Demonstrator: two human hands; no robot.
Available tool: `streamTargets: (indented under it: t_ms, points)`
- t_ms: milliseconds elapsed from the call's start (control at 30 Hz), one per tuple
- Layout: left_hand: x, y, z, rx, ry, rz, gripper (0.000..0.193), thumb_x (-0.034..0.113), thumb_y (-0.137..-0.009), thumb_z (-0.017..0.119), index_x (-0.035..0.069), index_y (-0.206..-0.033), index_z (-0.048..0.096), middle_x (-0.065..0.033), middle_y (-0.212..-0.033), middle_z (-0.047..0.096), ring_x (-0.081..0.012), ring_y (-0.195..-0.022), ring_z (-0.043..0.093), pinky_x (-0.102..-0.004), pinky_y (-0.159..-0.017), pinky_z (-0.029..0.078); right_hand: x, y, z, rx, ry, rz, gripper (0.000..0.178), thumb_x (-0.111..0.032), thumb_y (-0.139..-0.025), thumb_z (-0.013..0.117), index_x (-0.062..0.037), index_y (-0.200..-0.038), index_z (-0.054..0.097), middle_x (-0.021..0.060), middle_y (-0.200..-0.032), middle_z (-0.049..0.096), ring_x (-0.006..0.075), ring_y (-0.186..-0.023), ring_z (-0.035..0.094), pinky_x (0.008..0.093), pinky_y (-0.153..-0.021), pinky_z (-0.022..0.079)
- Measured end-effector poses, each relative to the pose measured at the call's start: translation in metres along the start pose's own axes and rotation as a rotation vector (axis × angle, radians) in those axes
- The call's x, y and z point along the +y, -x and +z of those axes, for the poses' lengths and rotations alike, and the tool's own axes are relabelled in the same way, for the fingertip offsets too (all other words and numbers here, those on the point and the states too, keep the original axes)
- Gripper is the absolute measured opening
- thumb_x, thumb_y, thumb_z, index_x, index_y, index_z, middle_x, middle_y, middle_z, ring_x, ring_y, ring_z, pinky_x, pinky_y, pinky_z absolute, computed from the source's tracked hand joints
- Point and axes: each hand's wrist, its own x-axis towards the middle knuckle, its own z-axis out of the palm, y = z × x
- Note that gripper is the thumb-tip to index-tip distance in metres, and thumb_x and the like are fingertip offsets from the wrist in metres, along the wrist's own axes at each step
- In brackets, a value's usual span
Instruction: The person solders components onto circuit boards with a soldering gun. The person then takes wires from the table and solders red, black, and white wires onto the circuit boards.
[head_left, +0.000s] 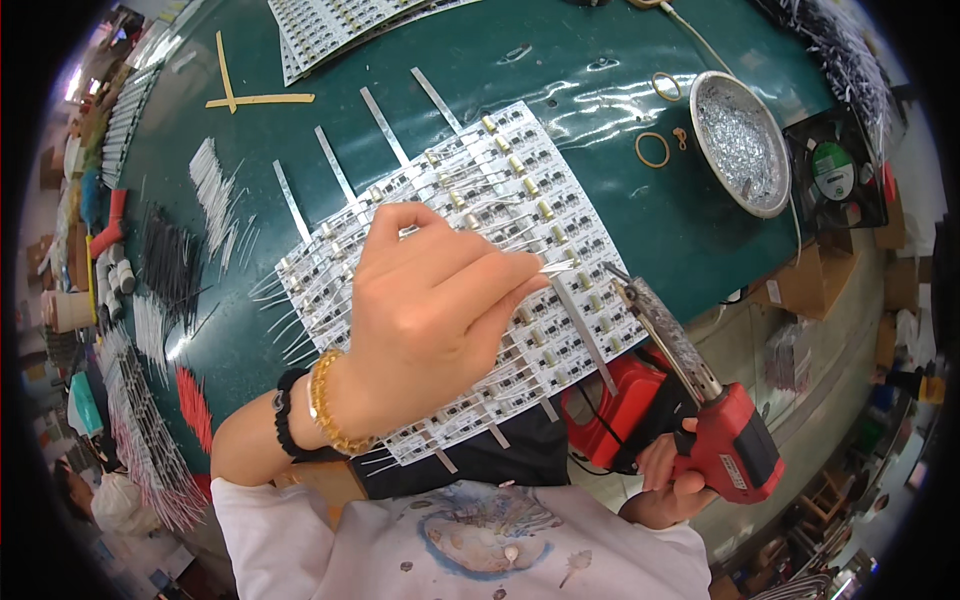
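A white panel of small circuit boards lies on the green table, with thin white wires rising from its rows. Flat metal strips stick out past its edges. My left hand is over the panel, its thumb and forefinger pinching the ends of thin white wires. In my right hand, at the lower right, is the grip of a red and black soldering gun. Its metal barrel slants up and left, with the tip close to the panel's right side; whether it touches cannot be told.
A metal bowl of silvery bits stands at the far right, near rubber bands and a black box. Bundles of white wires, black wires and red wires lie left. More panels are stacked at the back.
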Motion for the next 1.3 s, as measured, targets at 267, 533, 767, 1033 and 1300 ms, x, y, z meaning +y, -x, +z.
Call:
streamTargets:
  t_ms: [267, 533, 767, 1033, 1300]
  points:
    - [0.008, 0.004, 0.021, -0.115, 0.074, -0.105, 0.007, 0.006, -0.077, 0.073, 0.007, -0.075, 0.066, -0.0018, -0.063, 0.059, -0.0177, -0.057, 0.052, -0.0341, -0.074, 0.036, -0.001, 0.005, -0.002, -0.057, -0.032, 0.014, 0.076, -0.052, -0.086, 0.062, 0.0105, -0.124, 0.042, 0.0001, -0.049, 0.046, 0.0107, -0.039, 0.043, 0.0259, -0.04, 0.037]
    - [0.006, 0.007, 0.027, -0.13, 0.079, -0.112, 0.013, 0.006, -0.077, 0.071, 0.008, -0.07, 0.06, -0.0004, -0.058, 0.054, -0.0169, -0.054, 0.048, -0.0338, -0.073, 0.035, 0.014, 0.012, -0.018, -0.142, 0.013, -0.048, 0.072, -0.05, -0.085, 0.065, 0.01, -0.121, 0.045, 0.0002, -0.05, 0.047, 0.0108, -0.04, 0.044, 0.0255, -0.041, 0.036]
    - [0.004, 0.007, 0.024, -0.101, 0.08, -0.113, 0.013, 0.006, -0.076, 0.072, 0.007, -0.07, 0.06, 0.0, -0.058, 0.054, -0.0164, -0.053, 0.049, -0.0339, -0.073, 0.036, 0.071, 0.061, -0.08, -0.077, 0.126, -0.167, 0.067, -0.048, -0.084, 0.067, 0.0088, -0.114, 0.048, 0.0012, -0.05, 0.047, 0.0128, -0.041, 0.046, 0.0262, -0.042, 0.036]
    - [0.007, 0.008, 0.026, -0.103, 0.087, -0.11, 0.014, 0.006, -0.076, 0.072, 0.007, -0.07, 0.06, 0.0, -0.057, 0.054, -0.0163, -0.053, 0.048, -0.0338, -0.073, 0.036, 0.061, 0.025, -0.067, -0.284, -0.051, -0.248, 0.073, -0.048, -0.083, 0.067, 0.01, -0.121, 0.046, -0.0004, -0.05, 0.046, 0.011, -0.042, 0.045, 0.0261, -0.042, 0.036]
    - [0.005, 0.008, 0.03, -0.044, 0.065, -0.091, 0.012, 0.007, -0.074, 0.072, 0.007, -0.072, 0.06, -0.0022, -0.072, 0.054, -0.0195, -0.069, 0.05, -0.0346, -0.072, 0.034, 0.02, 0.009, -0.026, -0.256, -0.069, -0.152, 0.077, -0.051, -0.084, 0.065, 0.0094, -0.127, 0.044, -0.0015, -0.05, 0.046, 0.0098, -0.041, 0.044, 0.0257, -0.042, 0.036]
